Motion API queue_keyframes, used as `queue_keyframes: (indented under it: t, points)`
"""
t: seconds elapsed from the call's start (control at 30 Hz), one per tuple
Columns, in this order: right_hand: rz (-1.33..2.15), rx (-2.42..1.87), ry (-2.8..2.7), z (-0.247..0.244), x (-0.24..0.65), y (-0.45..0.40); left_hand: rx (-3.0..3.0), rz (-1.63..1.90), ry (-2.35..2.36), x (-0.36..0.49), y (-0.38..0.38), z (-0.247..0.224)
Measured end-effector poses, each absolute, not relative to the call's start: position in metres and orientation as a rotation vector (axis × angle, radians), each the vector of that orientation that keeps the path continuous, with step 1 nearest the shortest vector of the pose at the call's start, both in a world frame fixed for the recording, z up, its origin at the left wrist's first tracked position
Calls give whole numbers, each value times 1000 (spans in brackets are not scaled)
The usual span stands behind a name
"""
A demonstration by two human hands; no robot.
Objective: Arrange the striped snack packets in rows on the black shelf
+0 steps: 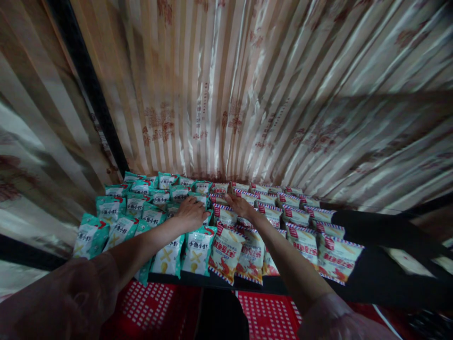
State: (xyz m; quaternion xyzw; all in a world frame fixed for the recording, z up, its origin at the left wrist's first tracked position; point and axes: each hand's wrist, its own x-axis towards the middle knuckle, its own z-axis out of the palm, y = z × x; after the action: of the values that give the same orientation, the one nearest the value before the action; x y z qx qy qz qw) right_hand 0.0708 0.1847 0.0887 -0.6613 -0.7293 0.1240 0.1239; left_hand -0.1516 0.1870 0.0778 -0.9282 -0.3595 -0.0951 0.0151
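My left hand (191, 215) lies over the teal snack bags near the middle of the display, its fingers slightly bent and apart on top of them. Just below it stands a teal and white snack bag (197, 250). My right hand (241, 207) rests among the snack bags with red lettering and striped edges, fingers partly stretched toward the back. One such red-lettered bag (225, 216) is beneath its fingertips. Neither hand visibly grips a bag, though some fingertips are hard to make out.
Rows of teal bags (109, 208) fill the left side, and red-lettered bags (338, 255) the right. They stand on a black shelf (371, 278). Two pale flat pieces (408, 261) lie at its right. Red perforated baskets (267, 314) sit below. Behind hangs striped printed sheeting (226, 94), beside a dark post (88, 85).
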Motion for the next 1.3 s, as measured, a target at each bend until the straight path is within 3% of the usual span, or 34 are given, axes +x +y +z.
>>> queue_keyframes:
  t: [0.1,0.37,0.83,1.3]
  points:
    - [403,-1910,-2117,98,72,179,-2887,-286,-1109,-152,187,77]
    - [82,-1828,-1734,103,86,137,-2923,-201,-1159,-151,185,88]
    - [163,-2318,-1871,97,71,109,-2906,-226,-1117,-150,185,86]
    - [246,-2134,-1994,92,61,130,-2916,-157,-1150,-149,185,91]
